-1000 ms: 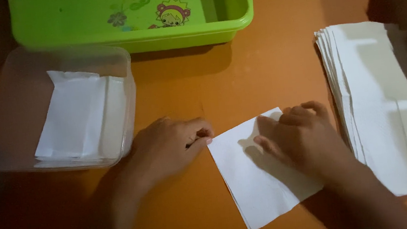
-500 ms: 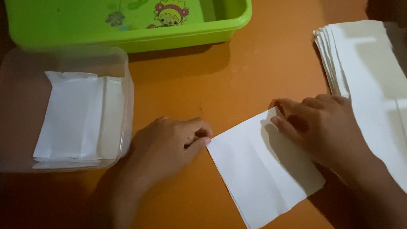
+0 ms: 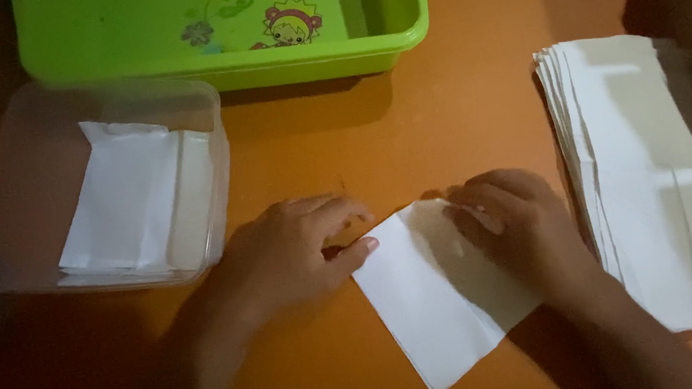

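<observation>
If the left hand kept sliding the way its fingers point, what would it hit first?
The left hand points rightward, its thumb already at the edge of the white folded paper. Going straight on, it would slide onto that sheet and soon meet the right hand pressing on it, probably before reaching the paper stack.

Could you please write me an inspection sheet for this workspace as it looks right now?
Surface: orange table, dimly lit.
Job's things: white paper sheet lying flat; stack of white sheets at right; clear container holding folded papers.
Clutter: green bin at the back.
Grippers: left hand touches the sheet's edge; right hand presses on it.
Cables: nothing seen.
Surroundings: dark, unclear.
</observation>
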